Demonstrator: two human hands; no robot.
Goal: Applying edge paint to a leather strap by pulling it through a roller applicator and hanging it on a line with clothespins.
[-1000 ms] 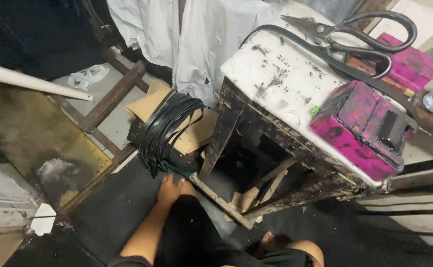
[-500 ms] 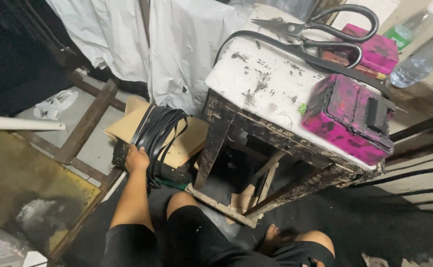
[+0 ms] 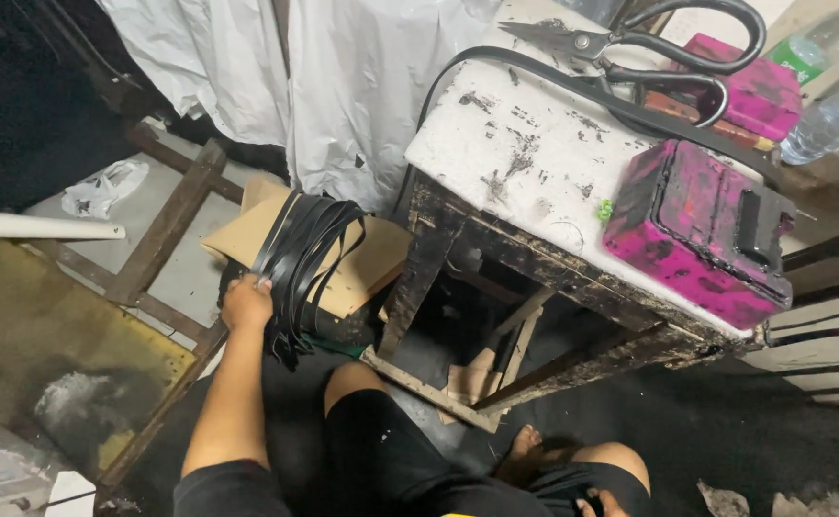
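My left hand (image 3: 247,304) reaches out to the left and grips the near edge of a bundle of long black strips (image 3: 309,239). The bundle lies draped over a piece of brown cardboard (image 3: 367,268) on a low box beside the table. Only the fingertips of my right hand (image 3: 596,503) show at the bottom edge, by my knee; I cannot tell what they are doing. My bare foot (image 3: 525,445) rests under the table.
A worn white-topped wooden table (image 3: 515,144) carries large black scissors (image 3: 649,48), a black strap (image 3: 572,81), two magenta-stained boxes (image 3: 697,230) and a plastic bottle (image 3: 836,105). White sheeting (image 3: 362,86) hangs behind. A wooden frame (image 3: 166,230) and white pipe (image 3: 36,225) lie at left.
My left hand has moved from the floor near the table leg up and left onto the black strips. The view has shifted with my head.
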